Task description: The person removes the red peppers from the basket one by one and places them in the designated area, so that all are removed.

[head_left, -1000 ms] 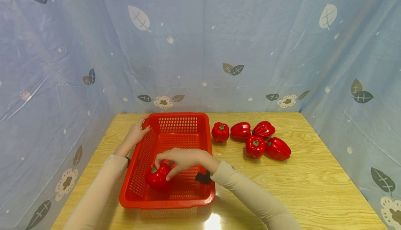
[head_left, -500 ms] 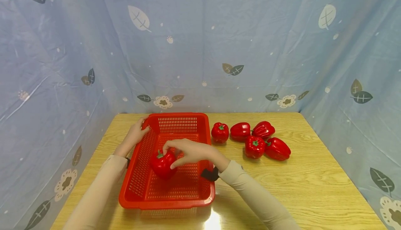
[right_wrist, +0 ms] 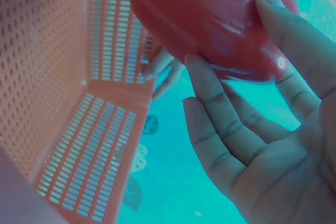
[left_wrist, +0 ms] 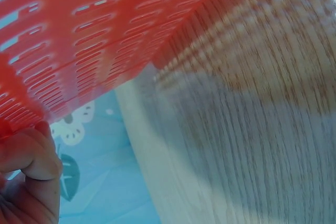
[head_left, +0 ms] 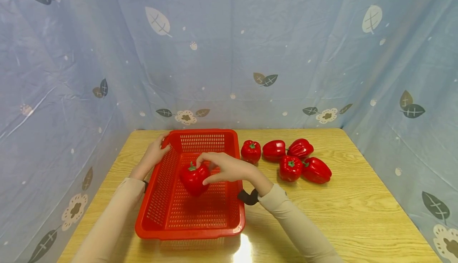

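A glossy red bell pepper (head_left: 194,180) with a green stem is held in my right hand (head_left: 229,168), over the inside of the red plastic basket (head_left: 189,233). The right wrist view shows the thumb on one side of the bell pepper (right_wrist: 210,19) and fingers on the other. My left hand (head_left: 154,151) grips the basket's rim near its far left corner. In the left wrist view, curled fingers (left_wrist: 31,156) lie at the edge of the slotted basket wall (left_wrist: 105,30).
To the right of the basket, several more red bell peppers lie on the wooden table (head_left: 340,211). One bell pepper (head_left: 251,151) stands close beside the basket; another upright bell pepper (head_left: 290,168) is among the rest. A blue patterned curtain (head_left: 214,56) surrounds the table.
My right hand has raised the bell pepper from the near left part of the basket and carried it away from me and rightward. My left hand has stayed at the rim.
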The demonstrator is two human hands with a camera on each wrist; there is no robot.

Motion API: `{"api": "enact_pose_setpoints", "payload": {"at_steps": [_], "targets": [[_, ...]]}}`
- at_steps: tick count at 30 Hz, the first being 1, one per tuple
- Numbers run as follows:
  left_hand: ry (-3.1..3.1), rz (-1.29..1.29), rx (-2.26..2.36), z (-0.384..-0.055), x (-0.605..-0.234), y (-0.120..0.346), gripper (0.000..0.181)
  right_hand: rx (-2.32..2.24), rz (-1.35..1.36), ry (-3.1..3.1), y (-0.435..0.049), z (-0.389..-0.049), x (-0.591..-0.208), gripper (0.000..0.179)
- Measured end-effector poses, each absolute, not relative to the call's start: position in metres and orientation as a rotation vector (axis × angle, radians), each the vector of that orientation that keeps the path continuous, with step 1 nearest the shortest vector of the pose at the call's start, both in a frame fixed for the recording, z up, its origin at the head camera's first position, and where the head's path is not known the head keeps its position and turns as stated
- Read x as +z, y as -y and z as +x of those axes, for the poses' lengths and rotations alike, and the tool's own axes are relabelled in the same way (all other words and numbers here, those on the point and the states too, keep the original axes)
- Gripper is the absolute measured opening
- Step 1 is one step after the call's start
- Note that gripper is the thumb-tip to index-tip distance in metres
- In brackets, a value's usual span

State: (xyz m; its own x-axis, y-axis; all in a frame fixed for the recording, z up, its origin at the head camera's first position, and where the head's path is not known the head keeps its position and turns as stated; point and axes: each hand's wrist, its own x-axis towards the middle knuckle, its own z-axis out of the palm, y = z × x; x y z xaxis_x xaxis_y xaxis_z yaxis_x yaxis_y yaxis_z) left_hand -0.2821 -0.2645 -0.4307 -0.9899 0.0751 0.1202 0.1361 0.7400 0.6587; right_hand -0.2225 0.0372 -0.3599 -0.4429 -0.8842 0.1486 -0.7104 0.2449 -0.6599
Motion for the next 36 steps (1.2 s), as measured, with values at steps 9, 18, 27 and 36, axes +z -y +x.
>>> {"api": "enact_pose_setpoints", "payload": {"at_steps": [9, 18, 27, 36], "targets": [[2.855, -0.166, -1.079, -0.282, -0.431, 0.265, 0.054, -1.053, -1.407, -2.319, -0.055, -0.223, -0.358, 0.038], [2.858, -0.158, -1.093, -0.283, -0.432, 0.266, 0.054, -1.13, -1.339, -2.402, -0.073, -0.224, -0.357, 0.04], [2.849, -0.172, -1.088, -0.283, -0.434, 0.267, 0.054, -1.183, -1.23, -2.501, -0.095, -0.221, -0.356, 0.04], [2.819, -0.191, -1.067, -0.283, -0.433, 0.265, 0.053, -1.298, -1.135, -2.521, -0.117, -0.221, -0.364, 0.039]]}}
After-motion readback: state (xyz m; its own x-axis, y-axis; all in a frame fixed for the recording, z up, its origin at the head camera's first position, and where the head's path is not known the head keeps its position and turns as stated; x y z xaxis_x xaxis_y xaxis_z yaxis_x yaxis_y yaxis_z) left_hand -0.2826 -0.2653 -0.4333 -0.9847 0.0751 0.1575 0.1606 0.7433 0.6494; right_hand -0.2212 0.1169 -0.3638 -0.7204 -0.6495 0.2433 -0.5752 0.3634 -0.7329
